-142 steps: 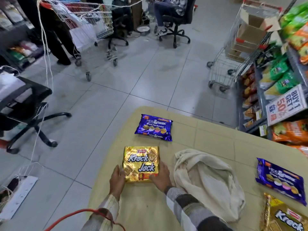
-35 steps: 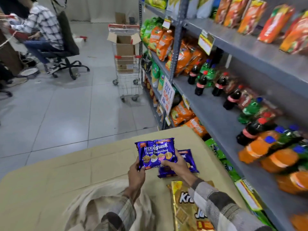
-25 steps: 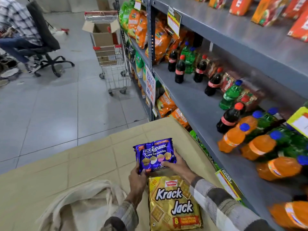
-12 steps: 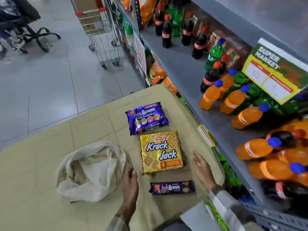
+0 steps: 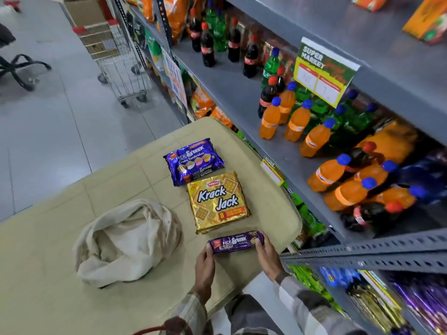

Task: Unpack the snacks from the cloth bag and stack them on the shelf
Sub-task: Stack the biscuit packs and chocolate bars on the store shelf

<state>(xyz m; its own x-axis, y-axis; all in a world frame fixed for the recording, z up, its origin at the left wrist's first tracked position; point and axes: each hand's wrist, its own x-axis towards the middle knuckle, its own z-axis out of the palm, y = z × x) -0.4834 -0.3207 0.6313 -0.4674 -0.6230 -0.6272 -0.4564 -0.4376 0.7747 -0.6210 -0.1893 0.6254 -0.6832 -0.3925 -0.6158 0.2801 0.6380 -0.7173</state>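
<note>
A slim purple Hide & Seek roll (image 5: 235,242) lies near the front right of the beige table (image 5: 48,274). My left hand (image 5: 204,269) grips its left end and my right hand (image 5: 267,256) grips its right end. Behind it lies a gold Krack Jack pack (image 5: 217,201), and further back a purple Hide & Seek cream-sandwich pack (image 5: 193,160), stacked on another purple pack. The crumpled cream cloth bag (image 5: 125,240) sits to the left, slack and open. The grey metal shelf (image 5: 232,93) runs along the right.
Cola, green and orange soda bottles (image 5: 294,122) crowd the shelf, with a bare strip along its front edge. A Super Market sign (image 5: 321,71) hangs from the shelf above. A wire cart (image 5: 118,59) stands on the tiled floor at the back left. Snack packets fill the lower shelves.
Both hands have closed in from either side and taken hold of the slim Hide & Seek roll. The view has dropped slightly toward the table. The other packs and the bag lie as before.
</note>
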